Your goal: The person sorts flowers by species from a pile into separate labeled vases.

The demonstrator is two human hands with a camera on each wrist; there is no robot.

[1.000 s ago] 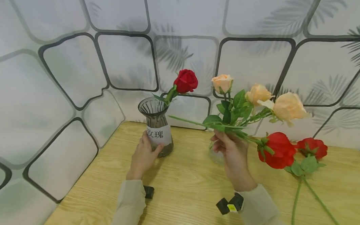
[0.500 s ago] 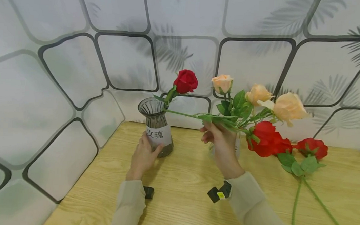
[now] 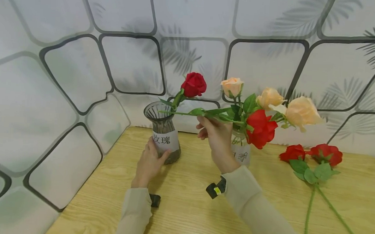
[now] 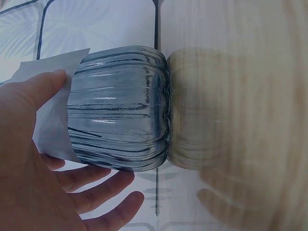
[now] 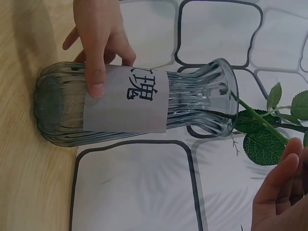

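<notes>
Head view: one grey fluted glass vase (image 3: 164, 127), labelled, upright on a wood-grain bench (image 3: 190, 191); left hand (image 3: 150, 162) at its seven o'clock, fingers (image 3: 150, 145) grasping the lower body. One red rose (image 3: 193, 84), standing in that vase, bloom towards one o'clock. One second red rose (image 3: 261, 129), held by the right hand (image 3: 219, 140) at the vase's three o'clock, fingers pinching the stem; bloom towards two o'clock, stem end towards nine o'clock, overlapping the vase mouth; whether it is inside cannot be told. One clear glass vase (image 3: 240, 150), labelled, at the right hand's four o'clock, partly covered by it; peach roses (image 3: 302, 112) fanned above it from twelve to two o'clock. Loose red flowers (image 3: 325, 154), lying at the clear vase's three o'clock, stems trailing towards five. Left wrist view: grey vase seen sideways, base towards three o'clock; thumb on the label (image 4: 53, 120) at nine o'clock, remaining fingers at seven. Right wrist view: grey vase mouth towards three o'clock; green leaves (image 5: 262, 147) just beyond the rim; right hand at four o'clock.
</notes>
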